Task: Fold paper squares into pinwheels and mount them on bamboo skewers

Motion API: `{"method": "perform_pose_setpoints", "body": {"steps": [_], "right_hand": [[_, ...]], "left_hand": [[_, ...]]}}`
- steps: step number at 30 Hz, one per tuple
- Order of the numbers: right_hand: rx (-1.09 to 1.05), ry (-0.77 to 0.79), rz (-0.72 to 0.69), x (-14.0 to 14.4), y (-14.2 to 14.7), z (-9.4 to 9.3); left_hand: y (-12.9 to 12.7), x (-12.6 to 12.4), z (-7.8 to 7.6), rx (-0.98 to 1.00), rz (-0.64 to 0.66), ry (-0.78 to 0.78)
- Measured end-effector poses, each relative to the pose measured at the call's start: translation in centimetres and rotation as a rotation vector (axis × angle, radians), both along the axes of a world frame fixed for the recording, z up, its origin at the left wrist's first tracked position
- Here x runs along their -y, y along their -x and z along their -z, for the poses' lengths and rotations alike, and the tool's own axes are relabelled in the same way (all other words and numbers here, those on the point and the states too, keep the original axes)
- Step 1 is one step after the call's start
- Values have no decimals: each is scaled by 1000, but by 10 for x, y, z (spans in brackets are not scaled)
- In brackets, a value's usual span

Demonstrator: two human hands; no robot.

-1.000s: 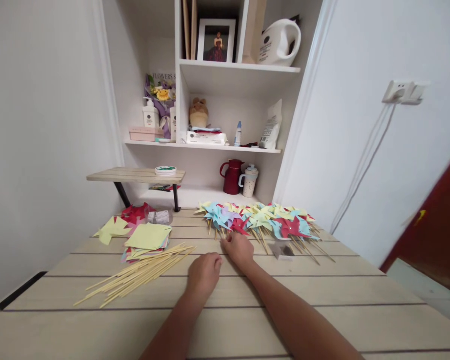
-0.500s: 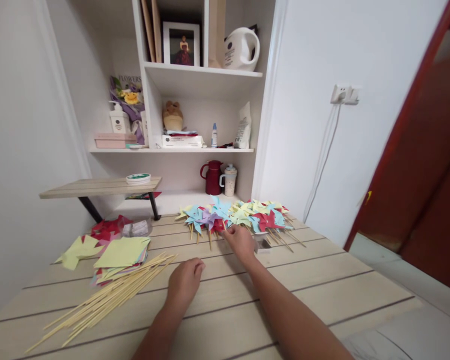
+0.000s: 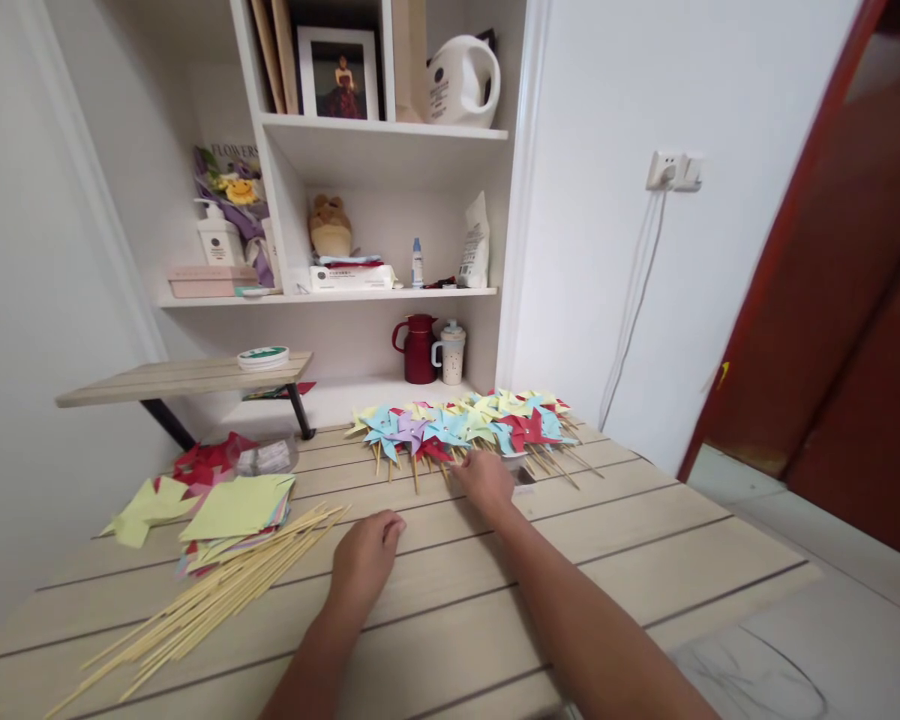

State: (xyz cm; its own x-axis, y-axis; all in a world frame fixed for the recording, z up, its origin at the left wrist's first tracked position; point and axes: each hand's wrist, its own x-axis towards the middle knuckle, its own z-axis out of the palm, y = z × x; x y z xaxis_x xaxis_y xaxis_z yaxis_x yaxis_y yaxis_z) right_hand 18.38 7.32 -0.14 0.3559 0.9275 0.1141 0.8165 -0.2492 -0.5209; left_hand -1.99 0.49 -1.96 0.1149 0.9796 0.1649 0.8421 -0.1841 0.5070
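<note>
The pile of paper pinwheels (image 3: 450, 428) lay on the table (image 3: 435, 600), with sticks pointing toward the person. The right hand (image 3: 484, 482) was at the pile's near edge, beside the sticks; whether its fingers were clamped on a stick could not be told. The left hand (image 3: 365, 562) was nearer the person than the pile and to its left, fingers curled together, any contents hidden. Left of the pile were noted a stack of paper sheets (image 3: 244, 505) and, nearer, loose bare sticks (image 3: 232, 590). Behind the pile stood 2 vessels: a red jug (image 3: 420, 350) and a pale cup (image 3: 452, 355).
</note>
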Motion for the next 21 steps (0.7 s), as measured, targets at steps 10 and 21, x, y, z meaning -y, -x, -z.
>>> {"method": "perform_pose_setpoints", "body": {"steps": [10, 21], "right_hand": [[57, 23, -42, 8, -1, 1], [33, 23, -106, 30, -20, -10]], "left_hand": [[0, -1, 0, 15, 0, 5], [1, -1, 3, 23, 9, -1]]}}
